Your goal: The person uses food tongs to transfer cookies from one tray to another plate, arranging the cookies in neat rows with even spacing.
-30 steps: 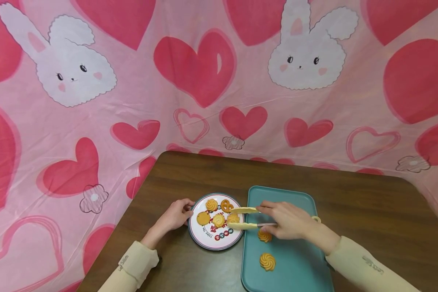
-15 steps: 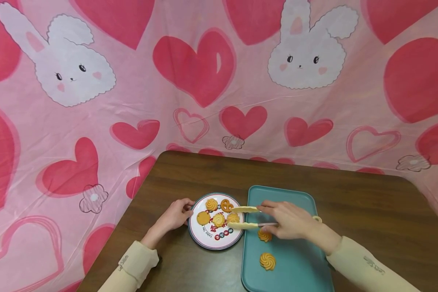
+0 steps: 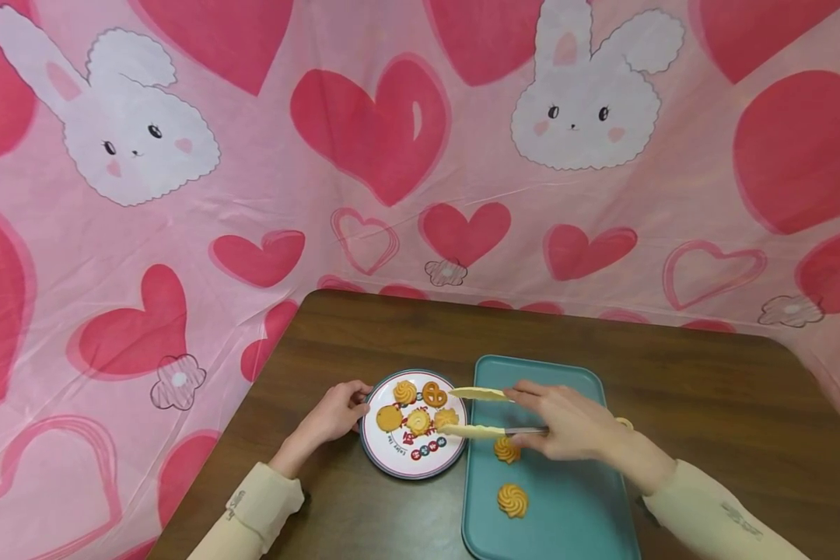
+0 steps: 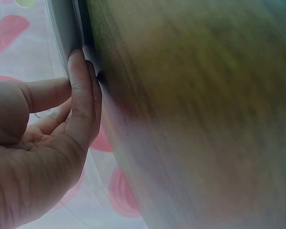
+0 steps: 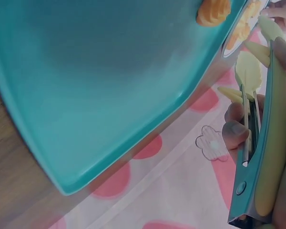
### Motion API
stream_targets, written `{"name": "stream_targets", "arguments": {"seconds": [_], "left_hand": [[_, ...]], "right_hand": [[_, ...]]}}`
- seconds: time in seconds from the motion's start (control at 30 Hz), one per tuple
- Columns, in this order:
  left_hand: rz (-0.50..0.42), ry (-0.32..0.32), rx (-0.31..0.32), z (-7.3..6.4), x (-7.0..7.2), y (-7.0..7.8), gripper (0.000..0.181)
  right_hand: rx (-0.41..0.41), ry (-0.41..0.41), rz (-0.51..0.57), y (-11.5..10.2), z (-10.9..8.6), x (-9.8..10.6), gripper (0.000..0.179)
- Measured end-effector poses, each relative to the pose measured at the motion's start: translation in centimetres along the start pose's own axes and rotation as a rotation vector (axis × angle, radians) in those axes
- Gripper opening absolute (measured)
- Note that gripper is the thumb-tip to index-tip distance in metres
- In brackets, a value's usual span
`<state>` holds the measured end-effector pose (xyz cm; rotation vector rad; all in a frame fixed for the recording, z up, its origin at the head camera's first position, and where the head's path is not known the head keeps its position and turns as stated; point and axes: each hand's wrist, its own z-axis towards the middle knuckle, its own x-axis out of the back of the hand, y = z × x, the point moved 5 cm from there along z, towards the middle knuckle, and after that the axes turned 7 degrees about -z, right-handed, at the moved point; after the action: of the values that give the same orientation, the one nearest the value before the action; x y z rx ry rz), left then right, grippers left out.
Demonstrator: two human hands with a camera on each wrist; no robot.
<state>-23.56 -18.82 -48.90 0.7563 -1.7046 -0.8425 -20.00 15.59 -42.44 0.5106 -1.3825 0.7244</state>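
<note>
My left hand (image 3: 336,410) pinches the left rim of a white printed plate (image 3: 385,451), with thumb and fingers on its edge in the left wrist view. On the plate lie a swirl cookie (image 3: 404,391), a pretzel (image 3: 434,394), a flat round biscuit (image 3: 389,418) and two ridged cookies, one in the middle (image 3: 418,421), the other at the right (image 3: 446,418). My right hand (image 3: 567,420) grips pale yellow food tongs (image 3: 479,432). Their arms are spread apart over the plate's right edge, holding nothing. The right wrist view shows fingers on both tong arms.
A teal tray (image 3: 567,505) stands close to the plate's right side on the brown wooden table (image 3: 707,404). Two swirl cookies are on it, one (image 3: 507,449) below the tongs and one (image 3: 513,501) nearer me. A pink heart-patterned cloth (image 3: 385,187) hangs behind.
The tongs have spread wider and shifted right with my right hand, coming away from the right-hand ridged cookie, which stays on the plate. My left hand keeps its place at the rim.
</note>
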Motion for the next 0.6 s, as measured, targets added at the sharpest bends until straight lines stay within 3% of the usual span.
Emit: {"name": "stream_targets", "arguments": {"seconds": [0.6], "left_hand": [[0.008, -0.002, -0.014, 0.0, 0.1, 0.1, 0.028]], "right_hand": [[-0.036, 0.128, -0.06, 1.3, -6.1, 0.2, 0.065]]}}
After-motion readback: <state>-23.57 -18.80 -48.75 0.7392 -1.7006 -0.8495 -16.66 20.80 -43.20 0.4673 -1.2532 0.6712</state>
